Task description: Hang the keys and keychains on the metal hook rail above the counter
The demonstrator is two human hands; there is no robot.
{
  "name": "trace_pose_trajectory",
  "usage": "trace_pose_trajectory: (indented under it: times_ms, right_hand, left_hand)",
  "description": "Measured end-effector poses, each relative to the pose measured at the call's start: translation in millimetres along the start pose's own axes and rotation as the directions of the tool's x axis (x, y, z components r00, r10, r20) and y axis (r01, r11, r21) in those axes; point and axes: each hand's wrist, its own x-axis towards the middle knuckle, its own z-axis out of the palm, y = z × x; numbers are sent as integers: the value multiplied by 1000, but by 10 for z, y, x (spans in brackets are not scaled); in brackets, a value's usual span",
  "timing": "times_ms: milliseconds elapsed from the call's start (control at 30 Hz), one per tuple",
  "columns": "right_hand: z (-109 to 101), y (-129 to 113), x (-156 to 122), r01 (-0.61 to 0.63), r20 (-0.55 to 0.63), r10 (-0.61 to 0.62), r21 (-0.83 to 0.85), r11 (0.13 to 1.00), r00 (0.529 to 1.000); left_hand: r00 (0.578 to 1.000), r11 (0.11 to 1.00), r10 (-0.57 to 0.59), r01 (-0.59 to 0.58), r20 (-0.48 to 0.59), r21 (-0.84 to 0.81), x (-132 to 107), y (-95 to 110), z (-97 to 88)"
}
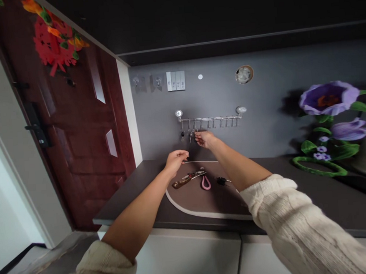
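Observation:
My right hand (204,139) is raised to the chrome hook rail (209,118) on the grey wall, fingers pinched on a bunch of keys (192,133) hanging at one of its left hooks. Another dark key fob (182,135) hangs further left. My left hand (176,159) hovers lower, fingers curled on a small dark thing I cannot make out. Below, on a brown oval mat (203,204), lie a key set with a brown strap (186,179), a pink loop keyring (205,183) and a black car key (222,180).
The mat lies on a dark countertop (300,195) above white cabinets (191,257). A dark red door (75,119) stands at left. Light switches (175,80) and two small wall hooks (147,82) sit above the rail. Purple artificial flowers (329,122) stand at right.

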Motion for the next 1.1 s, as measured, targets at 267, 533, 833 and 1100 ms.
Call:
trace_pose_trajectory:
  times_ms: [267, 533, 833, 1100]
  right_hand:
    - [-104, 95, -33, 32, 43, -31, -27, 999, 999]
    - [-257, 259, -311, 62, 94, -52, -104, 993, 994]
    - [-428, 677, -533, 233, 224, -169, -303, 924, 960]
    - [-539, 875, -417, 482, 368, -310, -660, 577, 876]
  left_hand:
    - [998, 997, -28, 24, 59, 74, -29, -14, -8]
    - [990, 974, -53, 23, 130, 224, -17, -40, -27]
    - [908, 768, 80, -319, 411, 555, -81, 0, -41]
    - [839, 629, 14, -431, 545, 647, -87, -15, -19]
